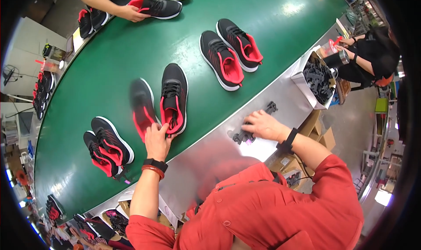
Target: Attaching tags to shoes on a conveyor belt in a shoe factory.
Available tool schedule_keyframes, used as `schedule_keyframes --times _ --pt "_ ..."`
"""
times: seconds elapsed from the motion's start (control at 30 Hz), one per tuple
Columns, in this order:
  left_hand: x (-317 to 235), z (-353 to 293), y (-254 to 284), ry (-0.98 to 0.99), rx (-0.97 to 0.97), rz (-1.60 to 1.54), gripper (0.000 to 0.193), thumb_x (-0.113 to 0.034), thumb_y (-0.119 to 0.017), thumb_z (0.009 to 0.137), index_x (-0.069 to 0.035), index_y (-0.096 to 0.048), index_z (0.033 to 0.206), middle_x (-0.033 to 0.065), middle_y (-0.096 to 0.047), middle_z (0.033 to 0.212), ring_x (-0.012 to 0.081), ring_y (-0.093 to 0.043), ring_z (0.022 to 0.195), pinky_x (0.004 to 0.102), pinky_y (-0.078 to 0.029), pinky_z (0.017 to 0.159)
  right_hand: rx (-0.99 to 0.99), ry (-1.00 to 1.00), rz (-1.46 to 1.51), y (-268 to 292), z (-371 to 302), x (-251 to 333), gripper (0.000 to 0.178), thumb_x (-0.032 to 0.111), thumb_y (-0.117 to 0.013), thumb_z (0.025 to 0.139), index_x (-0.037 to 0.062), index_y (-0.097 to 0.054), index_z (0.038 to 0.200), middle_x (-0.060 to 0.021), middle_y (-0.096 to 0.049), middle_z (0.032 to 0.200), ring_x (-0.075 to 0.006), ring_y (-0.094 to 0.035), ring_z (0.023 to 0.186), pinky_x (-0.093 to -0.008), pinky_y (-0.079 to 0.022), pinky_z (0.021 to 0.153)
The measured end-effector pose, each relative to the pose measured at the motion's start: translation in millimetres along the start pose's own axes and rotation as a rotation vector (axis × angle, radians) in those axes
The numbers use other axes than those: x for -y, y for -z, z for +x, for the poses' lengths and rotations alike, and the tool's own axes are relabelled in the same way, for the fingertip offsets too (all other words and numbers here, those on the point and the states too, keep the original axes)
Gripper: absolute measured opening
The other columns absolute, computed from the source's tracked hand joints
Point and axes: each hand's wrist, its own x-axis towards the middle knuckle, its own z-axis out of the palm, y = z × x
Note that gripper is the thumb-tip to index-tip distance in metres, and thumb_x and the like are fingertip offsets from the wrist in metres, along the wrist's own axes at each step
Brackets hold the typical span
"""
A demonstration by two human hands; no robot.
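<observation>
On the green belt, my left hand [157, 141] is closed on the heel of a black sneaker [142, 102] with red lining and white sole. That sneaker is smeared by motion. Its mate [174, 92] lies against it, with dark laces or cord inside, and my fingertips reach its heel as well. Over the metal ledge [197, 169], my right hand [265, 126] has its fingers curled down onto small black plastic pieces [240, 137]. Its fingertips are partly hidden. Another black piece [271, 106] lies just beyond that hand.
Further black-and-red sneaker pairs stand on the belt, one far right [223, 61] and one at left [107, 147]. A white box [309, 85] of black pieces sits at the ledge's right end. Across the belt, another person's hand [131, 13] holds a sneaker. A person [372, 53] works at right.
</observation>
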Motion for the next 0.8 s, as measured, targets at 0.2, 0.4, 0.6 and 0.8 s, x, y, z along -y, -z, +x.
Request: schedule_keyframes --times 0.2,0.4,0.6,0.8 --pt "-34.2 9.6 -22.7 0.2 -0.16 -0.1 0.035 -0.021 -0.08 0.069 -0.012 -0.064 0.098 0.0085 -0.054 0.09 0.0294 -0.053 0.084 0.0415 -0.045 0.073 -0.056 0.042 0.07 -21.1 5.4 -11.6 0.025 0.02 -0.075 0.065 0.0157 -0.063 0.086 0.001 -0.054 0.086 -0.0195 -0.051 0.089 -0.034 -0.039 0.077" --pt "-35.3 5.1 1.1 0.062 0.035 -0.329 0.076 -0.018 -0.082 0.066 -0.016 -0.047 0.133 0.0138 -0.049 0.119 0.0334 -0.052 0.103 0.0435 -0.043 0.088 -0.058 -0.047 0.341 -7.9 8.8 -10.3 0.017 0.02 -0.075 0.066 0.015 -0.063 0.076 0.0024 -0.06 0.092 -0.0223 -0.051 0.095 -0.0362 -0.038 0.081" --pt "29.9 -42.3 32.7 -0.024 0.067 -0.141 0.078 -0.013 -0.082 0.062 -0.01 -0.047 0.131 0.0131 -0.048 0.128 0.0334 -0.051 0.11 0.0435 -0.043 0.091 0.217 -0.385 1.093 9.8 66.3 43.6 0.01 0.01 -0.055 0.092 0.0035 -0.048 0.097 -0.0068 -0.065 0.086 -0.0147 -0.063 0.072 -0.0303 -0.05 0.061" --pt "49.9 -47.6 6.8 -0.083 0.014 -0.329 0.03 -0.004 -0.068 0.075 -0.007 -0.058 0.104 0.0085 -0.062 0.103 0.0308 -0.061 0.094 0.0423 -0.05 0.077 0.241 -0.44 1.604 -8.1 149.9 129.2 0.037 0.005 -0.042 0.097 -0.0006 -0.033 0.132 -0.0126 -0.063 0.092 -0.0168 -0.066 0.073 -0.0278 -0.056 0.06"
